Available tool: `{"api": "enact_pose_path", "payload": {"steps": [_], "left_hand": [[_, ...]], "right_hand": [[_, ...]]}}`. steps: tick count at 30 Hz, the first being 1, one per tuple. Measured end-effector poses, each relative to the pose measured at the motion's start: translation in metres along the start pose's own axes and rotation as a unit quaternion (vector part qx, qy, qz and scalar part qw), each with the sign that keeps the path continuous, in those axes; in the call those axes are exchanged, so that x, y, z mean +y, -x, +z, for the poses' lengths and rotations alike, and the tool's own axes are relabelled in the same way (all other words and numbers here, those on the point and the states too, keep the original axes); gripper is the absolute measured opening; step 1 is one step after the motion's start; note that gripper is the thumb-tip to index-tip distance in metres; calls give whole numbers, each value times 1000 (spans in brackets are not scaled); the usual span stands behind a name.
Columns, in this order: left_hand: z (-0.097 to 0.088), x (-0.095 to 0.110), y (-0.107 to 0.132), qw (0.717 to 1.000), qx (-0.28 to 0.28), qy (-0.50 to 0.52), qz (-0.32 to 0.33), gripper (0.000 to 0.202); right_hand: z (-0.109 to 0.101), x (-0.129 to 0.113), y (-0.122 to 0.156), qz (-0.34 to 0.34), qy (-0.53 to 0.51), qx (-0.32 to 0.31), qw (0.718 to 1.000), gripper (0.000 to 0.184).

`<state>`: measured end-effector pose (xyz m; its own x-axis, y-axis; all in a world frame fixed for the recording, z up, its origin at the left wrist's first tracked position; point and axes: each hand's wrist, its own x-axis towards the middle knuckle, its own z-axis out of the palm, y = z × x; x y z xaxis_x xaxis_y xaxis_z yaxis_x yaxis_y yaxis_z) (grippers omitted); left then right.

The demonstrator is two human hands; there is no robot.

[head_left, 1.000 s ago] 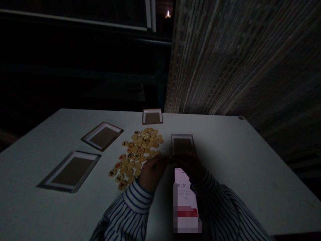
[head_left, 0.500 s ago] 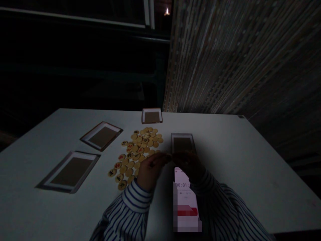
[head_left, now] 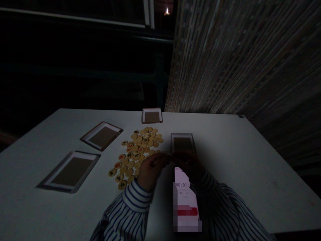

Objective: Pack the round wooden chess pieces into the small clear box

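Dim light over the white table, and both hands are up at the near right corner of the heap of discs. The heap is a loose spread of flat, round, pale wooden pieces lying face up, some marked in red, some in black; its long axis runs from the near left up to the far right, and the discs themselves, being round, point nowhere. The left hand sits at the heap's near right edge, fingers curled and drawn in toward the right hand, which is just right of the heap and deep in shadow. Fingertips of the two meet, but whether they pinch a disc I cannot tell. Both wrists wear striped sleeves. A lit phone lies nearer than the heap and to its right, long axis running away from the person. Just right of the heap lies a narrow tray, a white-rimmed brown rectangle pointing away. Beyond the heap sits a small tray; left of it an angled tray; farther left and nearer, a large tray.
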<state>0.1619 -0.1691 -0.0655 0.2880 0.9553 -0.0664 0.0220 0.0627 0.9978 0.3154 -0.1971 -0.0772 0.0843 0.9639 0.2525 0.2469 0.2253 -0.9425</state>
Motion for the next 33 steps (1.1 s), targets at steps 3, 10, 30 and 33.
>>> {"api": "enact_pose_path", "payload": {"steps": [3, 10, 30, 33], "left_hand": [[0, 0, 0, 1000, -1, 4, -3, 22], [1, 2, 0, 999, -8, 29, -14, 27], [0, -4, -2, 994, -4, 98, -43, 33], [0, -6, -3, 993, -5, 108, -39, 35]], "right_hand": [[1, 2, 0, 12, -9, 1, 1000, 20], [1, -3, -1, 18, -16, 1, 1000, 20], [2, -5, -2, -43, 51, -25, 997, 20], [2, -2, -1, -56, 62, -24, 996, 21]]}}
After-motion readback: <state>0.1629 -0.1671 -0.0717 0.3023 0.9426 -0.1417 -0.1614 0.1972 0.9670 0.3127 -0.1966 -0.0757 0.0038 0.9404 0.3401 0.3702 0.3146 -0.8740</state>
